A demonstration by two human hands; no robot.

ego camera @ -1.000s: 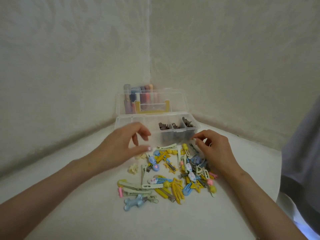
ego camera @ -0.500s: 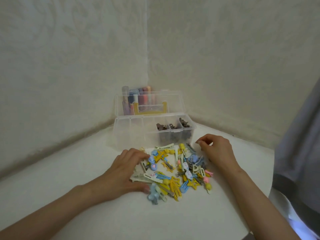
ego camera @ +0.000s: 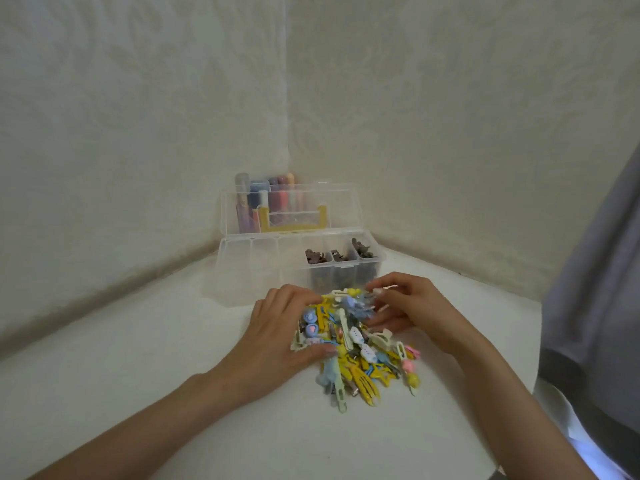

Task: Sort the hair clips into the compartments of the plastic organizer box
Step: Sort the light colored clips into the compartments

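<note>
Clutter of hair clips [ego camera: 349, 341] lies heaped on the white counter [ego camera: 173, 393], just before the open plastic organizer box [ego camera: 249, 271]. The left hand [ego camera: 277, 334] cups the heap's left side, its grip curled round the clips. The right hand [ego camera: 415, 306] curls its grip round the far right side. Brown clips [ego camera: 315, 257] sit in the box's three right compartments.

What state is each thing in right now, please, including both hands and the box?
organizer box, lid open and upright; left compartments look empty.
dark clips, in the three right compartments.
hair clips, loose, heaped on the table between the hands.
left hand, curled round the heap's left side.
right hand, curled round its upper right.
markers, upright behind the lid.
</note>
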